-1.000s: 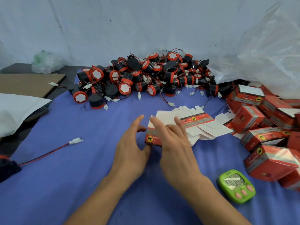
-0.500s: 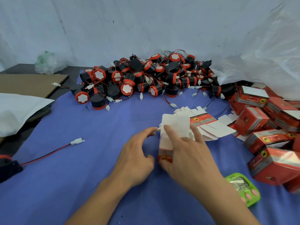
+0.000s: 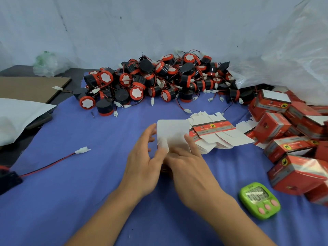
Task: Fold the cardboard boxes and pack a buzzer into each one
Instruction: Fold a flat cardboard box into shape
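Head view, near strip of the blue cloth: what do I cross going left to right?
From the left: black buzzer at the frame edge → white wire connector → left hand → right hand → green timer → red folded boxes.

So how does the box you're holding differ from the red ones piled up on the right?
The held box is unfinished, a white flap standing up; the piled red boxes are closed into blocks. The held box shows mostly plain white card; the piled red boxes show red printed sides. The left hand and right hand grip the held box; the piled red boxes lie tumbled on the blue cloth, untouched. Both are cardboard.
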Action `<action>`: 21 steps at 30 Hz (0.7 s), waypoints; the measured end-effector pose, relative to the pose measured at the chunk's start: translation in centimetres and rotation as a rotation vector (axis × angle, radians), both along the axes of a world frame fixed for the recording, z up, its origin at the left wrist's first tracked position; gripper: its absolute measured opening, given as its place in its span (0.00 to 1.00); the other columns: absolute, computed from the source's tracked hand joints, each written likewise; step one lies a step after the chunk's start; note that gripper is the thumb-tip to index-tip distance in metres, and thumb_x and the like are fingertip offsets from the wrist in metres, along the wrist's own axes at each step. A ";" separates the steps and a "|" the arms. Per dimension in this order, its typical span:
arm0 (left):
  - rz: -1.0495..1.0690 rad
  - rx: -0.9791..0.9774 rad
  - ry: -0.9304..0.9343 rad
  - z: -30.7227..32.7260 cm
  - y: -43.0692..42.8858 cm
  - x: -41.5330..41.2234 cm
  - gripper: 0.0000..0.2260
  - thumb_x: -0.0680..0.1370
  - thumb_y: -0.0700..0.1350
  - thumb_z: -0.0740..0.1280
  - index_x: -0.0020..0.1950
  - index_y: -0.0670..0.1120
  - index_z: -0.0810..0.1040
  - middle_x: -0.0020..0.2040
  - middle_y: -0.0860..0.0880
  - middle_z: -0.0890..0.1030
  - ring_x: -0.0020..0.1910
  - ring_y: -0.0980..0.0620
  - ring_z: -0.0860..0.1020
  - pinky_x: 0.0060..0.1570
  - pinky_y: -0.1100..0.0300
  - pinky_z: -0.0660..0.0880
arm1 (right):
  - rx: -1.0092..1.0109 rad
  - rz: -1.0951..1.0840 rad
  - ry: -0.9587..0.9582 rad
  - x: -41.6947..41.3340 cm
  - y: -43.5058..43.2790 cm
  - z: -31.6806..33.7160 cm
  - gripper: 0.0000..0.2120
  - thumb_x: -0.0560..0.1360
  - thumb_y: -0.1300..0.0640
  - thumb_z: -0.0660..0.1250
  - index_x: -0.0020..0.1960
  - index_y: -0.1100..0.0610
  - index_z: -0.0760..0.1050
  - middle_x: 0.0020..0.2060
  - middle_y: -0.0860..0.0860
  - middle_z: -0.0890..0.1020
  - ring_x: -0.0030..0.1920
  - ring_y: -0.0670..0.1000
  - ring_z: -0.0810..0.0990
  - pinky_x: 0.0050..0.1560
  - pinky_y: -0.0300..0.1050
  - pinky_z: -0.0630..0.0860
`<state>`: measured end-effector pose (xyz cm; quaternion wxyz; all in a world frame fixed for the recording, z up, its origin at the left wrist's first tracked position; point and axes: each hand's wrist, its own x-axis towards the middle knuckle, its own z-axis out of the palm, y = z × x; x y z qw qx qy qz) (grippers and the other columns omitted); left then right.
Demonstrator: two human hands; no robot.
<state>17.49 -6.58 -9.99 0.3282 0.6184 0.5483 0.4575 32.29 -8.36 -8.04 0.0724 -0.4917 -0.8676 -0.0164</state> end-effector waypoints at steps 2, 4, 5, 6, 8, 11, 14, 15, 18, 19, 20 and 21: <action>-0.050 -0.054 -0.099 -0.3 0.3 -0.2 0.27 0.75 0.56 0.63 0.76 0.65 0.66 0.64 0.66 0.79 0.62 0.66 0.78 0.60 0.61 0.78 | 0.028 0.055 0.054 -0.2 -0.2 -0.4 0.24 0.71 0.61 0.62 0.64 0.47 0.78 0.65 0.42 0.79 0.72 0.44 0.70 0.80 0.51 0.33; -0.046 -0.081 -0.137 -0.1 0.6 -0.2 0.28 0.75 0.55 0.64 0.76 0.63 0.66 0.60 0.62 0.83 0.58 0.62 0.81 0.58 0.55 0.80 | 0.078 0.093 0.154 -0.7 -0.2 -0.7 0.23 0.71 0.63 0.66 0.63 0.48 0.80 0.66 0.42 0.79 0.73 0.45 0.70 0.81 0.52 0.39; -0.021 -0.067 -0.142 0.0 0.7 -0.2 0.28 0.74 0.54 0.64 0.75 0.63 0.67 0.57 0.61 0.84 0.56 0.60 0.82 0.55 0.56 0.80 | 0.112 0.096 0.236 -0.9 -0.1 -0.7 0.21 0.71 0.64 0.68 0.61 0.49 0.82 0.64 0.41 0.81 0.71 0.45 0.73 0.82 0.53 0.43; 0.027 -0.038 -0.139 0.0 0.8 -0.3 0.28 0.73 0.53 0.64 0.74 0.64 0.69 0.54 0.62 0.84 0.53 0.61 0.83 0.52 0.60 0.80 | 0.170 0.096 0.350 -1.1 0.0 -0.6 0.17 0.71 0.64 0.70 0.57 0.50 0.84 0.60 0.41 0.83 0.67 0.45 0.76 0.81 0.55 0.48; 0.156 0.026 -0.109 0.0 1.2 -1.1 0.28 0.70 0.51 0.64 0.70 0.67 0.72 0.50 0.65 0.83 0.49 0.63 0.81 0.44 0.70 0.75 | 0.401 0.116 0.641 -1.1 0.3 -0.5 0.07 0.74 0.64 0.72 0.49 0.55 0.85 0.49 0.42 0.85 0.58 0.46 0.81 0.78 0.55 0.58; 0.304 0.039 -0.091 -0.1 1.9 -2.5 0.24 0.71 0.52 0.61 0.67 0.64 0.74 0.47 0.61 0.82 0.46 0.64 0.78 0.36 0.72 0.71 | 0.597 0.010 0.893 -0.7 1.6 1.0 0.06 0.78 0.60 0.67 0.48 0.56 0.84 0.44 0.45 0.82 0.51 0.47 0.80 0.75 0.49 0.63; 0.355 -0.017 -0.105 -0.7 2.7 -3.1 0.20 0.74 0.53 0.59 0.65 0.55 0.76 0.44 0.56 0.80 0.42 0.61 0.76 0.34 0.65 0.68 | 0.340 -0.323 0.735 -0.5 5.9 3.2 0.11 0.77 0.59 0.66 0.57 0.53 0.84 0.51 0.50 0.85 0.60 0.55 0.77 0.71 0.41 0.61; 0.350 -0.028 -0.109 -0.8 2.8 -3.0 0.19 0.75 0.53 0.59 0.65 0.54 0.76 0.44 0.57 0.80 0.43 0.60 0.77 0.36 0.62 0.69 | 0.217 -0.397 0.594 -0.3 8.1 3.5 0.14 0.77 0.59 0.65 0.61 0.54 0.82 0.53 0.52 0.84 0.61 0.57 0.76 0.68 0.44 0.62; 0.334 -0.027 -0.136 -0.8 2.8 -2.9 0.16 0.75 0.54 0.59 0.61 0.57 0.76 0.42 0.58 0.80 0.41 0.58 0.78 0.36 0.57 0.70 | -0.099 -0.519 0.291 0.0 14.9 3.5 0.14 0.77 0.60 0.64 0.61 0.58 0.73 0.47 0.56 0.79 0.52 0.63 0.75 0.47 0.50 0.66; 0.330 -0.020 -0.148 -0.8 2.9 -2.9 0.15 0.75 0.54 0.59 0.59 0.57 0.77 0.41 0.59 0.80 0.39 0.58 0.77 0.36 0.58 0.70 | -0.197 -0.551 0.261 0.1 16.8 3.1 0.14 0.77 0.59 0.65 0.62 0.59 0.70 0.48 0.57 0.77 0.51 0.63 0.75 0.46 0.50 0.67; 0.326 -0.016 -0.163 -0.8 3.0 -2.9 0.14 0.75 0.53 0.59 0.58 0.57 0.77 0.40 0.58 0.80 0.37 0.58 0.77 0.35 0.58 0.70 | -0.281 -0.582 0.242 0.1 18.4 2.5 0.16 0.78 0.57 0.65 0.64 0.60 0.68 0.52 0.59 0.77 0.53 0.63 0.75 0.47 0.51 0.69; 0.322 -0.015 -0.179 -0.7 3.1 -3.0 0.13 0.75 0.53 0.59 0.56 0.57 0.77 0.39 0.58 0.80 0.36 0.59 0.76 0.34 0.59 0.70 | -0.328 -0.607 0.207 0.1 19.5 1.9 0.16 0.79 0.56 0.64 0.63 0.61 0.67 0.57 0.60 0.77 0.55 0.63 0.75 0.50 0.53 0.70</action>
